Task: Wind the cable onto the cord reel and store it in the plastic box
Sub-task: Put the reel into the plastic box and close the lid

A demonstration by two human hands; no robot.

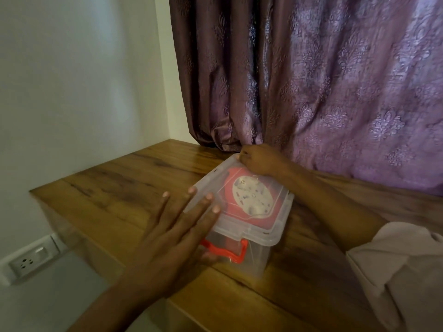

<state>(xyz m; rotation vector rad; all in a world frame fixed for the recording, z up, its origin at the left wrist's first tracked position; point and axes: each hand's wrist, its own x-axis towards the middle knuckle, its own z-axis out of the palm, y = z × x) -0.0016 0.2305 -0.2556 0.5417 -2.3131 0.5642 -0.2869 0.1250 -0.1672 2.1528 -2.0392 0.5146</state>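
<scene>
I see a clear box (242,257) on a wood table (115,188). The lid (273,232) is on top of it. Through the lid I can see the red reel (242,195) lying flat inside, with a pale round face in its middle. I cannot make out the cable for sure.

My left hand (172,238) is flat and spread wide, holding nothing. Its fingers (208,200) press on the lid at the 8 o'clock side of the box, and one fingertip hangs past the edge over the table. The palm covers part of the orange handle (231,254) on the near wall of the box.

My right hand (259,159) is curled at the far corner of the lid, at 12 o'clock. It seems to pinch the rim there, but I cannot tell how tight.

A purple curtain (323,80) hangs behind the box. A wall socket (26,261) sits low at 8 o'clock. A pale sleeve (402,267) is at 4 o'clock.
</scene>
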